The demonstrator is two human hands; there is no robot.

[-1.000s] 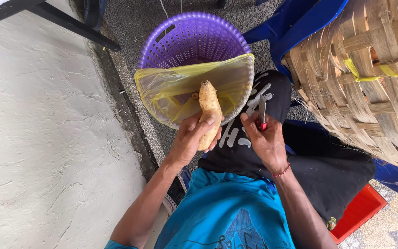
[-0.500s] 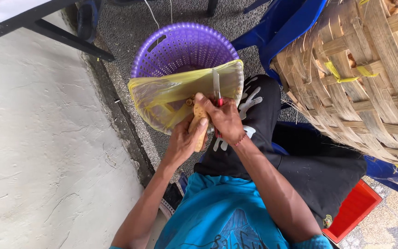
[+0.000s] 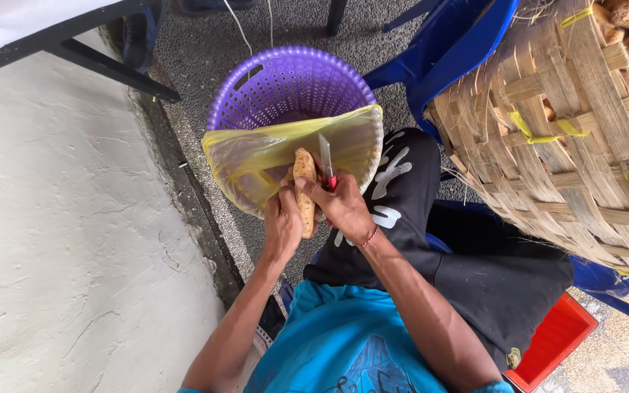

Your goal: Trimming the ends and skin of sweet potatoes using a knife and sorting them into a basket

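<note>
Fingers closed: my left hand (image 3: 283, 222) grips the tuber (image 3: 304, 191); my right hand (image 3: 340, 206) is wrapped around the knife (image 3: 325, 161).
I hold the tuber at 12 o'clock, over the yellow bag (image 3: 256, 156) lining the purple basket (image 3: 289, 87). Judgement: keep the blade shallow, stroke away from the thumb, let peel drop into the bag.
</note>
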